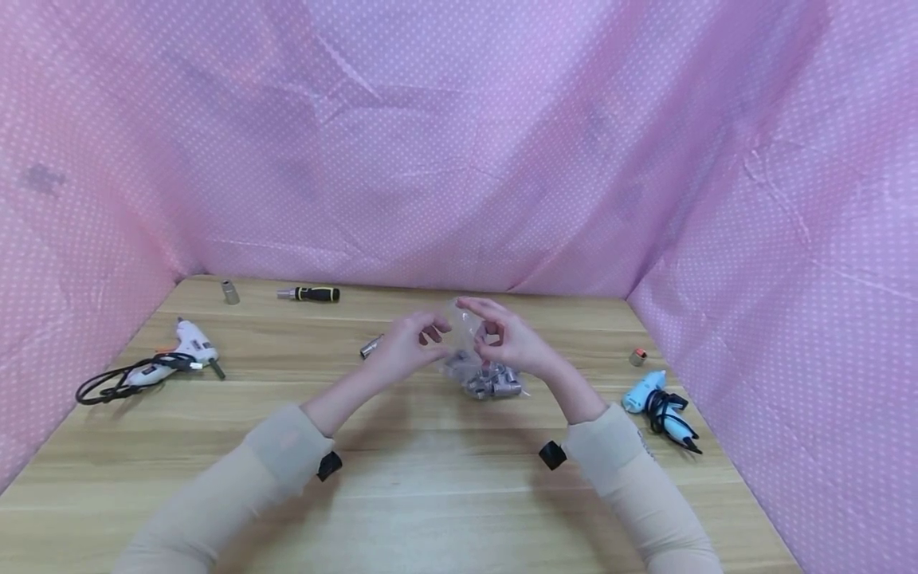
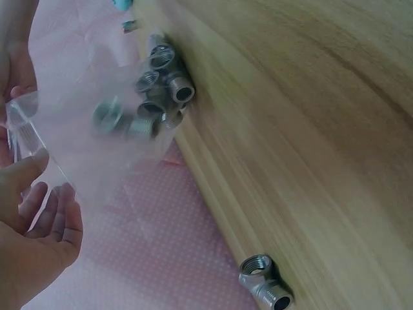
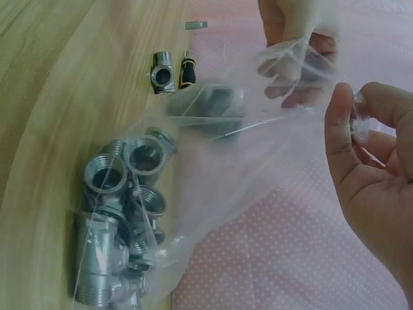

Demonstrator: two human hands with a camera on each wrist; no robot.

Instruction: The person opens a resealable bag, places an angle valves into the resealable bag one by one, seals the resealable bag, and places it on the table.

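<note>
A clear plastic bag [image 3: 219, 206] hangs between my two hands, with several metal pipe fittings [image 3: 106, 174] in its lower end at the tabletop. Higher inside the bag, another fitting [image 3: 213, 110] is blurred. My right hand [image 1: 505, 339] pinches the bag's rim between thumb and fingers. At the bag's mouth is my left hand [image 1: 409, 343]; its thumb [image 2: 32, 168] and loosely bent fingers stand apart, fingertips right at the plastic edge. A single tee-shaped fitting [image 2: 261, 281] lies on the table close by the left hand, partly covered by it in the head view.
On the wooden table [image 1: 430, 494], a white glue gun [image 1: 194, 343] with a black cord lies left. A black-and-yellow screwdriver [image 1: 315, 294] and a metal fitting [image 1: 230, 292] lie at the back. Rightward are a blue glue gun [image 1: 660, 406] and a small red-topped fitting [image 1: 638, 356].
</note>
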